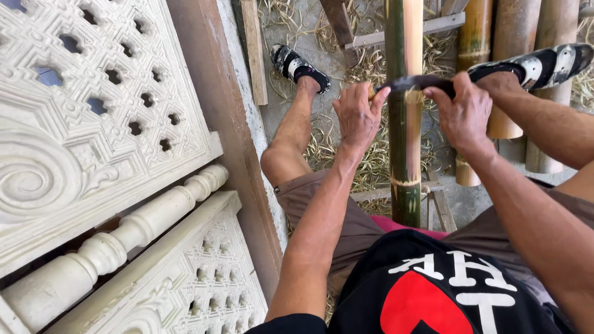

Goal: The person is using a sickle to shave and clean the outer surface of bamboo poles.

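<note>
- Between the knees, the left hand (357,114) and right hand (463,111) are each wrapped tight around one end of a dark curved two-handled blade (416,82), so the pull stays even on both sides.
- The blade sits across a long green bamboo pole (404,142), which runs away from the body, lined up for scraping.
- The pole rests on a rough wooden rack (436,199), probably to keep it steady.
- Pale shavings (365,154) litter the ground; sandalled feet (300,64) are braced wide.
- Carved white screen panels (93,124) lean on the left.
</note>
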